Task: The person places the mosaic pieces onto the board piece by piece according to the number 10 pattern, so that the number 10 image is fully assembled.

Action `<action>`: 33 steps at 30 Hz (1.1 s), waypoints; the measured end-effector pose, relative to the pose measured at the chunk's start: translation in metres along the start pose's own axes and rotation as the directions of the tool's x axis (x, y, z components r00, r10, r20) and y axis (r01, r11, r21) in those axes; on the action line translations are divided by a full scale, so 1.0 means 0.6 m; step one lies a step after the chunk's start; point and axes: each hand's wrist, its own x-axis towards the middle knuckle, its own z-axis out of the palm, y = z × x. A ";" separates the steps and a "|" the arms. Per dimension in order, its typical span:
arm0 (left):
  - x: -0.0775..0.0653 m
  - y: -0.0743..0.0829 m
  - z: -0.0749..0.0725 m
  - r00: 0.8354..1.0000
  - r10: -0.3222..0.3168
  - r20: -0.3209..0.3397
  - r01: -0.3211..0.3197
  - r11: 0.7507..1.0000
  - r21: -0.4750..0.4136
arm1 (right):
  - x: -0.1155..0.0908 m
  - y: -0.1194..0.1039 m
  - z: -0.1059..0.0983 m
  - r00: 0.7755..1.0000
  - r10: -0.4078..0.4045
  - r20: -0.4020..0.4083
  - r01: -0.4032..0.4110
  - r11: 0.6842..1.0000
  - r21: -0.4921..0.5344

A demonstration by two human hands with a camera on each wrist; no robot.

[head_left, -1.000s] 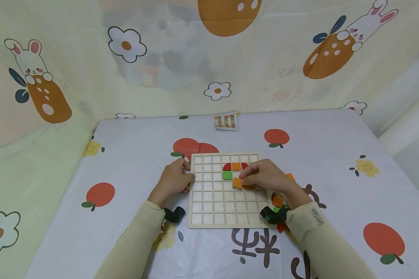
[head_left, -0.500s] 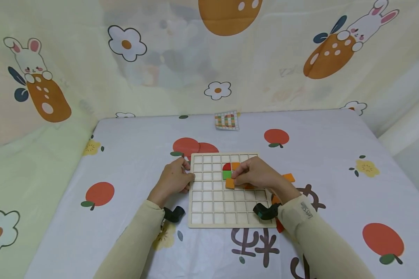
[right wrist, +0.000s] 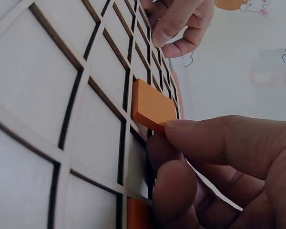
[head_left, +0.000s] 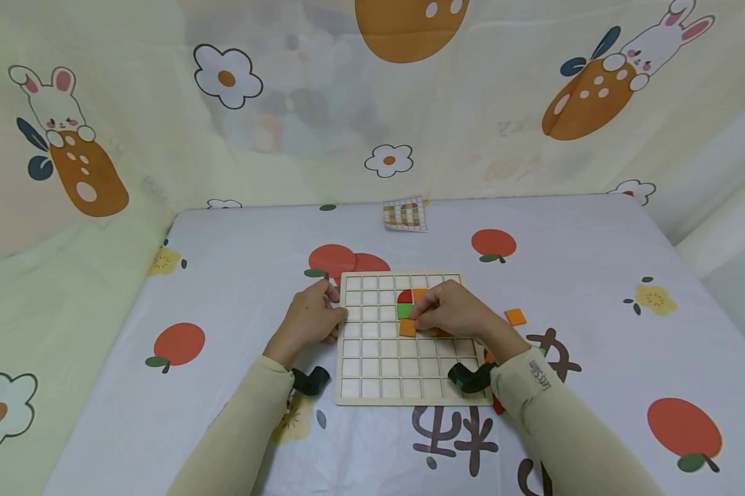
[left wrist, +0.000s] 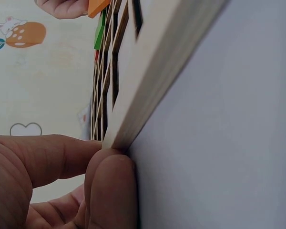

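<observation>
My right hand (head_left: pixel 459 313) pinches an orange square tile (right wrist: pixel 155 106) between thumb and fingers. In the right wrist view the tile sits slightly tilted over a cell of the wooden grid board (head_left: pixel 378 368), one edge standing above the dividers. It lies just below a green square tile (head_left: pixel 404 311), which has a red rounded tile (head_left: pixel 404 297) above it. Beside the red one is another orange tile (head_left: pixel 419 295), partly covered by my fingers. My left hand (head_left: pixel 307 320) grips the board's left edge, thumb on top and fingers against the side.
A small pattern card (head_left: pixel 404 215) with coloured squares lies at the back of the table. To the right of the board is a loose orange tile (head_left: pixel 515 317); more loose tiles are mostly hidden under my right forearm. A deeper-orange tile (right wrist: pixel 139 214) sits below my right fingers.
My right hand has moved a little left with the orange tile, bringing it to the cell below the green tile. The left hand stays at the board's edge.
</observation>
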 end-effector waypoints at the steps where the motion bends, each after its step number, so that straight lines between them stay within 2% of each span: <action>1: 0.000 0.001 0.001 1.000 0.000 0.000 0.000 1.000 -0.001 | -0.001 0.001 0.000 1.000 0.008 -0.003 -0.008 1.000 0.002; 10: 0.001 0.000 0.008 1.000 0.000 0.006 0.000 1.000 0.001 | -0.006 0.007 0.002 0.999 0.048 -0.020 -0.048 0.999 0.010; 16: 0.002 -0.001 0.015 1.000 0.007 0.020 -0.006 1.000 -0.010 | -0.027 0.020 -0.006 0.997 0.010 -0.073 -0.009 1.000 0.005; 21: 0.002 0.001 0.017 1.000 0.011 0.029 -0.011 1.000 -0.019 | -0.068 0.039 -0.040 0.989 -0.018 -0.148 0.017 1.000 -0.005; 27: 0.002 0.002 0.007 1.000 -0.009 0.029 0.010 1.000 -0.023 | -0.106 0.074 -0.093 0.964 0.057 -0.258 -0.060 0.998 -0.003; 33: 0.001 0.000 0.003 0.999 -0.026 0.025 0.027 1.000 -0.015 | -0.144 0.113 -0.121 0.941 0.123 -0.316 -0.156 0.984 -0.082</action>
